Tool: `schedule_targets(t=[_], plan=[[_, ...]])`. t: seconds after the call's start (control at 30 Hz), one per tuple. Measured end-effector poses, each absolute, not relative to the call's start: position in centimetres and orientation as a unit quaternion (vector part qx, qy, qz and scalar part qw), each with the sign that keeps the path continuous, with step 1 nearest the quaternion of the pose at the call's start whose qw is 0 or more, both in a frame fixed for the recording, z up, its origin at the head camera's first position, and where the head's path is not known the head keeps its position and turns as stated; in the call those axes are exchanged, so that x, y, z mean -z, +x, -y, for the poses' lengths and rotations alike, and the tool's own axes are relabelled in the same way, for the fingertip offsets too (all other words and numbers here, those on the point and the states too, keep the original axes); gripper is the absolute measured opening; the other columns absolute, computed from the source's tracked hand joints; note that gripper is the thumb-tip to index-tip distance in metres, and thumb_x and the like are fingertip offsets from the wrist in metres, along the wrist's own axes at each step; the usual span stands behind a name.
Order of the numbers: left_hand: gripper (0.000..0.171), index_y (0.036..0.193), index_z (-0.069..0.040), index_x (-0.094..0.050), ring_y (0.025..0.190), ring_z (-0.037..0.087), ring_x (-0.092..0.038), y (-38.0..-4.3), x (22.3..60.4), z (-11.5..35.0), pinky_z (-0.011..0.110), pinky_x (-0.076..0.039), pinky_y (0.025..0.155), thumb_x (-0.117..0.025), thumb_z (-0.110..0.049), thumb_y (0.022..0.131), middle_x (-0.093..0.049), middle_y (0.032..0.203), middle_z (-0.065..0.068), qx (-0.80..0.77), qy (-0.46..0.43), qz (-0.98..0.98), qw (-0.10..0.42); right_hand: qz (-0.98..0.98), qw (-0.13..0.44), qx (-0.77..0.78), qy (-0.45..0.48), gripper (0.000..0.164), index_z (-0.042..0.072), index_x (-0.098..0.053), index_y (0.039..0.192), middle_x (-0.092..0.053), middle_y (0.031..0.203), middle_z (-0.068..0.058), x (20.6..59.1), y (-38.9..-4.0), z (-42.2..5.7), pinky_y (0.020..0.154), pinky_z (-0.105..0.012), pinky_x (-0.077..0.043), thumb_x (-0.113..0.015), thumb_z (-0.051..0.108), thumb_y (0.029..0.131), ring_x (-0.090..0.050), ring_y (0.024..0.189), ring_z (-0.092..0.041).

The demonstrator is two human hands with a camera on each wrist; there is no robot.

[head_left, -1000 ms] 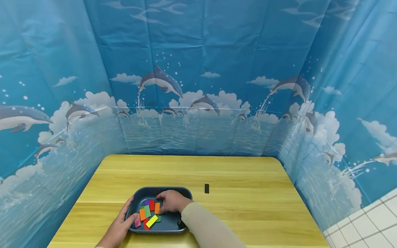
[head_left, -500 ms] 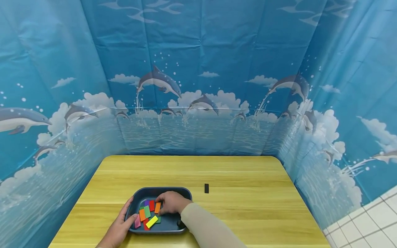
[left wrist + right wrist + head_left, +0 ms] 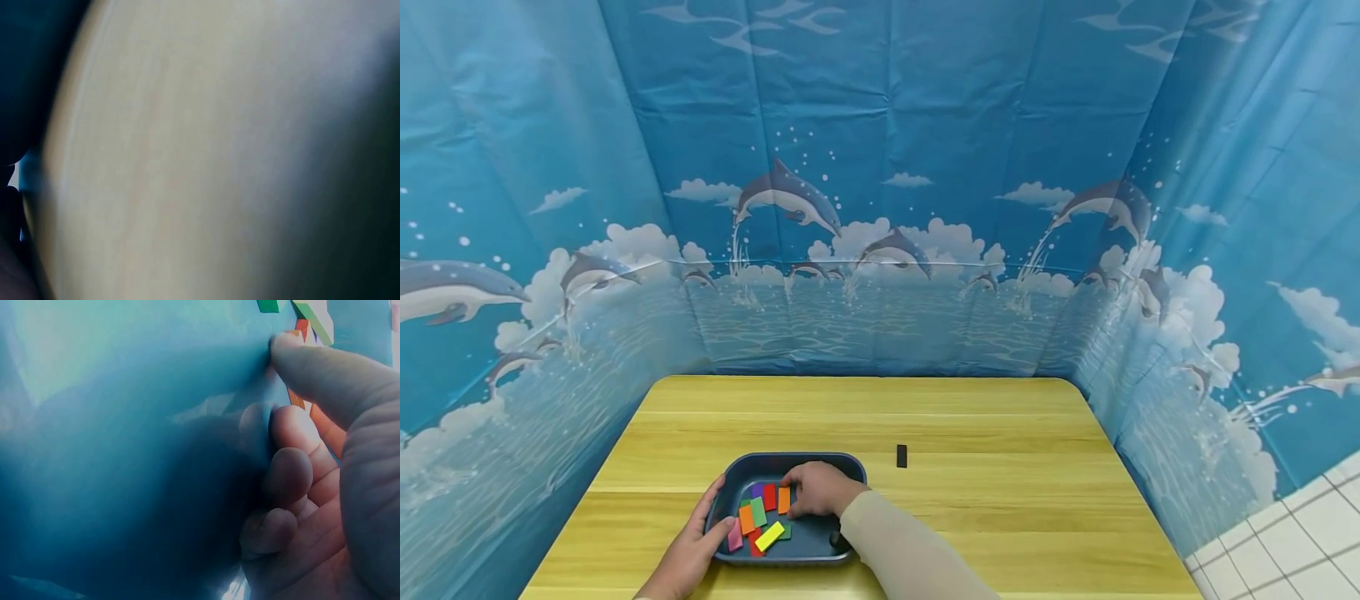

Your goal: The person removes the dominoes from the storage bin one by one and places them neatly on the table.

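A dark rectangular tray [image 3: 808,546] sits near the front of the table, with several flat coloured blocks lying loosely inside. My left hand [image 3: 688,546] holds the tray's left side, the thumb over the rim beside a pink block [image 3: 734,535]. Inside the tray, my right hand [image 3: 822,487] pinches an orange block [image 3: 784,500] by its two ends, between thumb and fingers. Just left of it lie a red block [image 3: 770,497] and a green one [image 3: 758,512]. In the right wrist view the thumb [image 3: 312,369] covers part of the orange block, and the other fingers curl beneath.
A yellow block [image 3: 769,536] lies slanted at the front of the pile. Behind and right of the tray, a black block [image 3: 901,456] rests on the wooden table [image 3: 1000,483]. A blue dolphin-print curtain [image 3: 880,325] encloses the table's back and sides.
The orange block has turned slightly between the right hand's fingertips and stands straighter now. The left hand and the tray keep their place.
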State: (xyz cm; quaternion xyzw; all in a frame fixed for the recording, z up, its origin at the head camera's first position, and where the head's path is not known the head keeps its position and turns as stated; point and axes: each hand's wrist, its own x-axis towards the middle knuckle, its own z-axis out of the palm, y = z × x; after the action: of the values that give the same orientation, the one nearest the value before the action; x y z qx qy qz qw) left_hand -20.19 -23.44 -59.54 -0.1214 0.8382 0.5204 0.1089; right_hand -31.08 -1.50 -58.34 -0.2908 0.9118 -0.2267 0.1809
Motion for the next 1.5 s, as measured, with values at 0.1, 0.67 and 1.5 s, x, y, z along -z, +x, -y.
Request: schedule_targets(t=[0.1,0.67,1.5], plan=[[0.066,0.14,-0.055,-0.009,0.138,0.045,-0.012,-20.2,59.6,23.4,0.071,-0.014,0.101,-0.05,-0.058,0.087,-0.007,0.156,0.011,-0.524,-0.121,-0.836,0.11,-0.909,0.19,0.236,-0.286,0.042,0.033,-0.063,0.115,-0.055,0.063,0.01,58.4,-31.0,1.3,0.052,-0.019,-0.041,-0.076,0.028,0.076,-0.049,0.055,-0.005],[0.066,0.14,-0.056,-0.009,0.138,0.046,-0.015,-20.1,60.1,23.1,0.069,-0.017,0.103,-0.049,-0.057,0.087,-0.008,0.156,0.013,-0.518,-0.114,-0.841,0.109,-0.849,0.252,0.373,-0.275,0.043,0.02,-0.061,0.118,-0.056,0.067,0.007,57.1,-31.0,0.3,0.05,-0.022,-0.043,-0.071,0.01,0.077,-0.048,0.054,-0.01],[0.062,0.137,-0.06,-0.006,0.139,0.046,-0.013,-20.4,59.7,23.9,0.068,-0.016,0.103,-0.046,-0.057,0.09,-0.006,0.157,0.01,-0.513,-0.096,-0.847,0.103,-0.839,0.175,0.487,-0.169,0.054,0.015,-0.047,0.133,-0.053,0.099,-0.006,53.7,-36.2,-14.1,0.052,-0.027,-0.035,-0.057,0.004,0.082,-0.039,0.067,-0.015]])
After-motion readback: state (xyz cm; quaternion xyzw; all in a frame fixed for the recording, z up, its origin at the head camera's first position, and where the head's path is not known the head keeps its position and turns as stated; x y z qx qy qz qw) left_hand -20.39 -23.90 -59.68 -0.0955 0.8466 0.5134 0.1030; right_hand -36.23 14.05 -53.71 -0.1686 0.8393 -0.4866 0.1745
